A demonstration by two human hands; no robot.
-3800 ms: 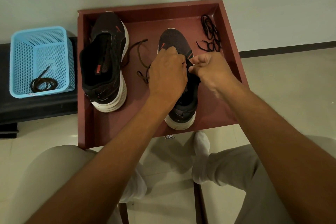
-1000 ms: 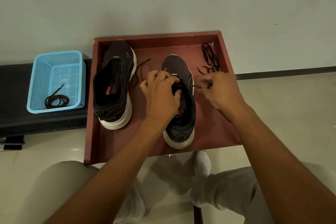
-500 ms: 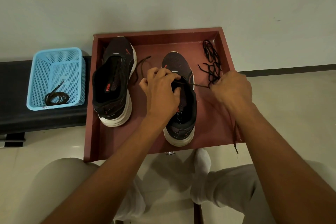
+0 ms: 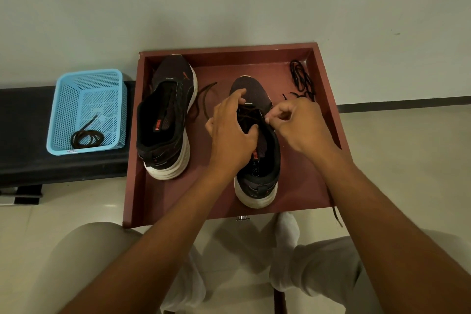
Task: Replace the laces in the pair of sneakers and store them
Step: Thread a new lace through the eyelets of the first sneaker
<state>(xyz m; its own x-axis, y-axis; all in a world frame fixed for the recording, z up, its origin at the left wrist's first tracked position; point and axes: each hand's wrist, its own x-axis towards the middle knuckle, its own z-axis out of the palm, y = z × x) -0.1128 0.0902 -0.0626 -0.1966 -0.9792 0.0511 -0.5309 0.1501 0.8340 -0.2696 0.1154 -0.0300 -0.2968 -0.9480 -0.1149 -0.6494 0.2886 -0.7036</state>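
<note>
While the left hand (image 4: 230,132) curls over the tongue of the right sneaker (image 4: 257,145), thumb inside the opening and fingers (image 4: 235,97) bent over the upper eyelets, the right hand (image 4: 298,122) pinches a dark lace (image 4: 248,112) at the shoe's right edge between thumb and forefinger. That lace crosses the upper eyelets; one end trails left on the tray floor between the shoes, and another end hangs over the tray's (image 4: 142,186) near right rim. The sneaker stands toe-away in the middle of the red tray. Beside it, well apart on the left, stands the second sneaker (image 4: 165,120), unlaced. A loose bundle of black laces (image 4: 302,79) lies in the tray's far right corner. Left of the tray, a blue basket (image 4: 84,84) on a black tabletop (image 4: 23,109) holds a coiled lace (image 4: 86,136).
</note>
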